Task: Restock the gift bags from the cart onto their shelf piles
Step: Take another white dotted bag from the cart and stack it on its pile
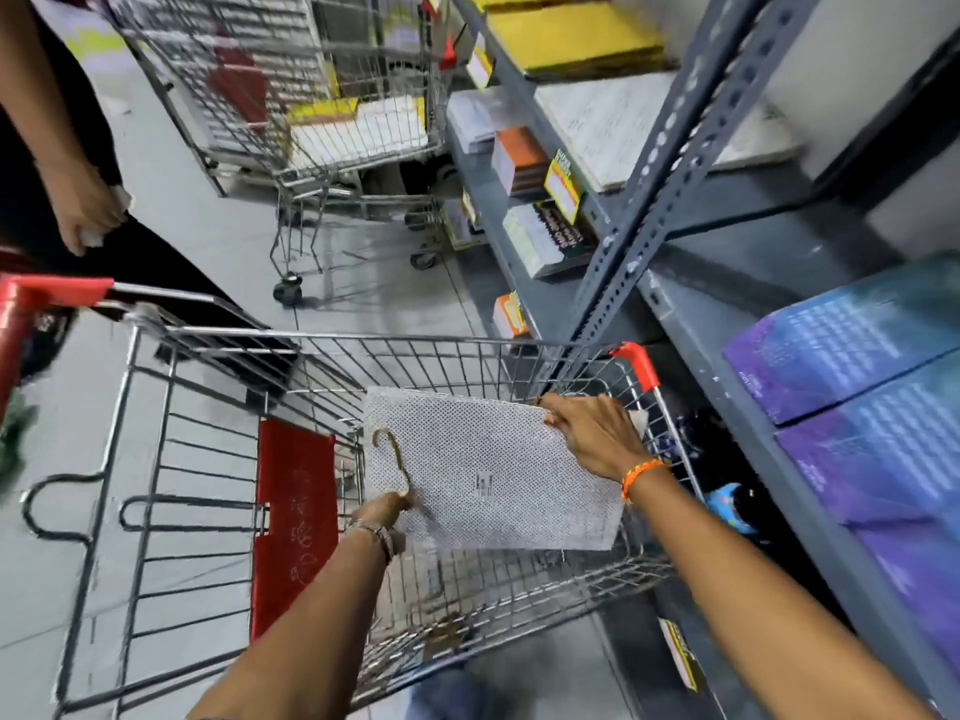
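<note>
A flat white dotted gift bag (488,470) with a gold cord handle is held level inside the wire cart (218,387). My left hand (387,509) pinches its near left edge by the handle. My right hand (592,433) grips its far right edge, close to the cart's red corner guard. Piles of purple gift bags (852,350) lie flat on the grey shelf (727,324) to the right. Higher shelves carry yellow (576,33) and white (623,122) piles.
A red child-seat flap (293,517) hangs in the cart. A second wire cart (322,127) holding stacked stock stands ahead by the shelving. Another person's hand (85,207) and dark clothing are at the left. Grey shelf posts (670,163) cross the right side.
</note>
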The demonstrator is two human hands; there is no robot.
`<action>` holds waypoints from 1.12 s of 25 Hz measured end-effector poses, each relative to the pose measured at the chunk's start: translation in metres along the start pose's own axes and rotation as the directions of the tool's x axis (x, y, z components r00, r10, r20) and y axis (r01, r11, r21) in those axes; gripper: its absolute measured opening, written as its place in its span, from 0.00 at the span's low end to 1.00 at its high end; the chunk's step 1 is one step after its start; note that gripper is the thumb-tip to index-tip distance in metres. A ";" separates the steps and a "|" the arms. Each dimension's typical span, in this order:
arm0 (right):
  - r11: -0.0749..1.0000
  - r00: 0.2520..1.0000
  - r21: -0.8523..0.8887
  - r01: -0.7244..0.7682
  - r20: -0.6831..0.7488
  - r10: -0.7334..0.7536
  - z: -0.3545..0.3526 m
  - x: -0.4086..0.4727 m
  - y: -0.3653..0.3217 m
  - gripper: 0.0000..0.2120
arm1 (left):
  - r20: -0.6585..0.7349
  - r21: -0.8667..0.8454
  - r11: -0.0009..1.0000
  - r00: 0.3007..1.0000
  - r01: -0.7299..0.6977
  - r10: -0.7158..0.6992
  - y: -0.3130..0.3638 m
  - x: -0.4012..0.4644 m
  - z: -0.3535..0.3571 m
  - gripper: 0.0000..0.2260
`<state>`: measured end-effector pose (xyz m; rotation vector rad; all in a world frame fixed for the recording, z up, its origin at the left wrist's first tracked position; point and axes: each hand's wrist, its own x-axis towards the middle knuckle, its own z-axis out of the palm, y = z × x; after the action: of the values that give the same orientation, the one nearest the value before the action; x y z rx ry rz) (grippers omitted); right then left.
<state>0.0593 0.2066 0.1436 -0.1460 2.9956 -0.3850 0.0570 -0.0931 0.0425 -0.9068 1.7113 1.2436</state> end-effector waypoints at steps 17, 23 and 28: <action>0.672 0.672 0.736 0.085 -0.540 0.506 -0.161 -0.101 -0.062 0.12 | -0.045 -0.865 0.324 0.704 -0.382 0.709 0.155 -0.226 -0.036 0.11; 0.574 0.581 0.803 0.161 -0.548 0.602 -0.186 -0.107 -0.057 0.14 | -0.041 -0.856 0.243 0.529 -0.456 0.848 0.209 -0.298 -0.019 0.11; 0.618 0.511 0.763 0.190 -0.614 0.601 -0.211 -0.126 -0.061 0.13 | -0.028 -0.826 0.207 0.405 -0.524 0.914 0.225 -0.327 -0.005 0.16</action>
<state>0.1611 0.2131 0.3753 0.7758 3.1485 -2.2367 -0.0111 -0.0129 0.4253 0.0710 1.1344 2.7507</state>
